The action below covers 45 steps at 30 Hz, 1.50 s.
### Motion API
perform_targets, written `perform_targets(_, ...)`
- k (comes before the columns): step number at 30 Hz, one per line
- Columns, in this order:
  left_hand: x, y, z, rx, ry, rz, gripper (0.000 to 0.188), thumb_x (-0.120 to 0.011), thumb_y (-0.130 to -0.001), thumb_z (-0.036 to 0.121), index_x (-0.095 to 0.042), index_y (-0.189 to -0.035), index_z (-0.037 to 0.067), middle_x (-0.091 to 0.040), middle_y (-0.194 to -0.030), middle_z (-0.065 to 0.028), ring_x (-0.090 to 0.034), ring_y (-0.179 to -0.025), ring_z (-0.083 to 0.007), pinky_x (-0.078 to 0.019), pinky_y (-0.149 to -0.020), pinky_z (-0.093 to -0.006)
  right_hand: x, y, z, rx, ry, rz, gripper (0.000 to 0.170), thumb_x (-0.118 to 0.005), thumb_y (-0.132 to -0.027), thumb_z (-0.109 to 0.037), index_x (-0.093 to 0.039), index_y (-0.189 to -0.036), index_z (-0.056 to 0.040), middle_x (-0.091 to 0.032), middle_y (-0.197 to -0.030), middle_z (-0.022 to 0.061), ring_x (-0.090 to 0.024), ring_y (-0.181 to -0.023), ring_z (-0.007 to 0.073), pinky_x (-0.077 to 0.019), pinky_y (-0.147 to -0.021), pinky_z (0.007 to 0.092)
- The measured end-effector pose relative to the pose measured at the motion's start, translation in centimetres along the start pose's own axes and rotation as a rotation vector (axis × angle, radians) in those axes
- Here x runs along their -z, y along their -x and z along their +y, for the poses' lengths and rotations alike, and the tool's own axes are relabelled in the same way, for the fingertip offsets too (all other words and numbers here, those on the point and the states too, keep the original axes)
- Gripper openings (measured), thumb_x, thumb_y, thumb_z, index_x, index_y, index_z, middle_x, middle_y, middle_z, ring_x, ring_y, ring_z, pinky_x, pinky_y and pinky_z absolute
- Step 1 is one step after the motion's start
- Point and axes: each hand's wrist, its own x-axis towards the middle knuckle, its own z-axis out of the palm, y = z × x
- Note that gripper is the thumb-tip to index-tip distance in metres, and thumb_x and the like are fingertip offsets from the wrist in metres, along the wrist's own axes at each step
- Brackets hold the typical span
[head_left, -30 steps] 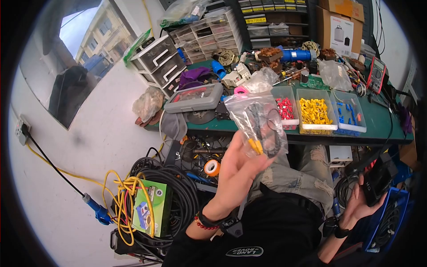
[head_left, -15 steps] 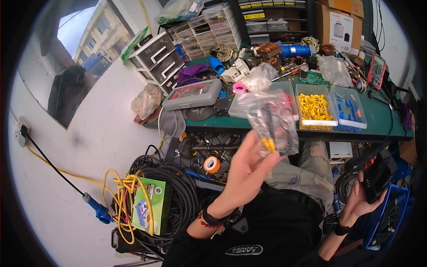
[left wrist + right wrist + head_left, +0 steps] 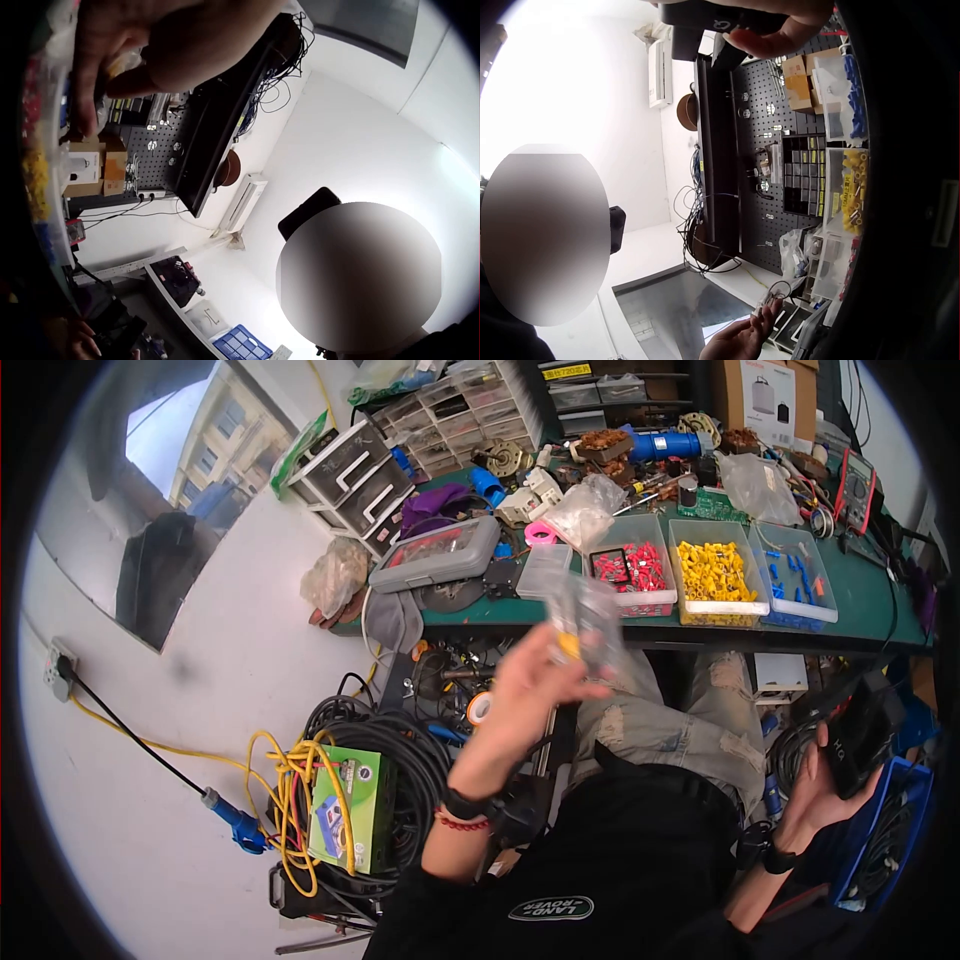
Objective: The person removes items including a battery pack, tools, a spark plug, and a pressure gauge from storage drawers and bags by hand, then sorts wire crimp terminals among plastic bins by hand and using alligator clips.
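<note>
In the head view my left hand (image 3: 525, 695) pinches a clear plastic bag (image 3: 590, 610), blurred by motion, in front of the bench edge. Something yellow shows through the plastic at its lower end, close to my fingers. My right hand (image 3: 815, 800), low at the right, holds a black boxy device (image 3: 862, 735) with light lettering on its side. The right wrist view shows the same device (image 3: 724, 19) at the top, my right thumb against it. Nearest the bag stands a clear bin of red pieces (image 3: 645, 567), a dark square frame (image 3: 610, 567) lying in it.
Bins of yellow pieces (image 3: 712, 568) and blue pieces (image 3: 790, 575) stand along the front of the green bench (image 3: 880, 600). A grey case (image 3: 437, 553) lies to their left. Coiled black cable (image 3: 405, 775) and a green box (image 3: 345, 810) are on the lower left.
My left hand has carried the bag first right, then back left and down, uncovering the red bin. My right hand keeps hold of the black device. The head view has shifted slightly.
</note>
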Motion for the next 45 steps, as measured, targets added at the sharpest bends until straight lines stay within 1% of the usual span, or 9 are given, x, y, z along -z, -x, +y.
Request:
perform_targets(6, 9.1, -5.8, 7.2, -0.301, -0.073, 0.279, 0.029, -0.052, -0.095, 0.004, -0.051, -0.118, -0.012, -0.061, -0.114, -0.0188, -0.064, -0.105, -0.0295, -0.0549, -0.092, -0.0353, 0.8, -0.2, 0.2, -0.032, -0.046, -0.042, 0.064, -0.045, -0.093, -0.046, -0.042, -0.137, 0.0007, -0.048, -0.122, 0.0257, -0.045, -0.084, 0.0258, -0.0362, -0.048, 0.0228)
perform_targets(10, 14.9, -8.2, 5.5, -0.213, 0.037, 0.422, 0.04, -0.051, -0.098, 0.011, -0.043, -0.128, -0.014, -0.057, -0.12, -0.0223, -0.06, -0.113, -0.0277, -0.0517, -0.097, -0.0339, 1.2, -0.6, 0.2, -0.053, -0.071, -0.111, 0.065, -0.047, -0.092, -0.045, -0.041, -0.138, -0.0001, -0.047, -0.123, 0.0255, -0.043, -0.084, 0.0259, -0.036, -0.048, 0.0235)
perform_targets(12, 14.3, -6.6, 3.2, -0.264, -0.13, 0.808, 0.046, -0.054, -0.097, 0.013, -0.039, -0.131, -0.015, -0.052, -0.128, -0.025, -0.059, -0.114, -0.0299, -0.0512, -0.097, -0.0339, 1.2, -0.3, 0.3, -0.056, -0.072, -0.138, 0.065, -0.047, -0.092, -0.045, -0.04, -0.139, -0.0003, -0.047, -0.123, 0.0255, -0.043, -0.084, 0.026, -0.0361, -0.049, 0.0239)
perform_targets(24, 18.6, -0.5, -2.7, 0.331, -0.651, 0.492, 0.03, -0.05, -0.099, 0.021, -0.062, -0.117, -0.001, -0.067, -0.104, -0.0079, -0.064, -0.094, -0.0148, -0.0512, -0.083, -0.0258, 0.7, -0.1, 1.4, -0.079, -0.014, -0.098, 0.063, -0.045, -0.092, -0.042, -0.039, -0.139, 0.0001, -0.045, -0.13, 0.023, -0.043, -0.084, 0.0263, -0.0379, -0.049, 0.023)
perform_targets(31, 22.9, -4.2, -13.5, 0.355, -0.656, 0.597, 0.043, -0.067, -0.085, 0.023, -0.06, -0.118, -0.004, -0.067, -0.108, -0.0157, -0.067, -0.09, -0.0259, -0.0537, -0.076, -0.0355, 0.8, 0.0, 1.9, -0.12, -0.002, -0.071, 0.064, -0.047, -0.092, -0.042, -0.038, -0.139, 0.0006, -0.042, -0.134, 0.0224, -0.043, -0.085, 0.0265, -0.0387, -0.05, 0.0229)
perform_targets(33, 21.9, -5.9, -12.3, 0.275, -1.118, 0.578, 0.05, -0.072, -0.079, 0.026, -0.061, -0.119, -0.003, -0.068, -0.106, -0.0203, -0.067, -0.087, -0.0355, -0.053, -0.08, -0.0426, 1.0, -0.1, 1.8, -0.119, 0.021, -0.017, 0.064, -0.047, -0.092, -0.042, -0.038, -0.139, 0.0005, -0.042, -0.135, 0.0225, -0.043, -0.085, 0.0269, -0.0386, -0.05, 0.0226)
perform_targets(35, 23.8, -7.2, -14.3, 0.179, -1.107, 0.456, 0.068, -0.072, -0.075, 0.036, -0.053, -0.129, -0.001, -0.062, -0.118, -0.0241, -0.06, -0.101, -0.0426, -0.0468, -0.092, -0.0471, 1.6, -0.3, 1.8, -0.138, -0.028, -0.119, 0.064, -0.047, -0.092, -0.042, -0.038, -0.139, 0.0002, -0.04, -0.137, 0.0222, -0.044, -0.086, 0.0281, -0.0388, -0.051, 0.023)
perform_targets(38, 23.9, -8.7, -15.6, 0.461, -1.489, 0.606, 0.091, -0.065, -0.076, 0.055, -0.029, -0.146, 0.009, -0.039, -0.143, -0.0255, -0.037, -0.131, -0.042, -0.0304, -0.108, -0.0502, 1.7, -0.2, 1.8, -0.151, -0.007, -0.093, 0.063, -0.048, -0.092, -0.042, -0.039, -0.139, -0.0003, -0.041, -0.137, 0.0228, -0.044, -0.087, 0.0291, -0.0386, -0.051, 0.0234)
perform_targets(45, 26.4, -10.3, -14.1, 0.501, -1.556, 0.375, 0.084, -0.072, -0.07, 0.053, -0.046, -0.138, 0.01, -0.05, -0.14, -0.0129, -0.046, -0.128, -0.034, -0.0307, -0.104, -0.0573, 1.6, -0.2, 1.5, -0.147, -0.025, -0.134, 0.062, -0.047, -0.092, -0.044, -0.041, -0.138, -0.0023, -0.046, -0.131, 0.0256, -0.047, -0.09, 0.0296, -0.0401, -0.052, 0.0246)
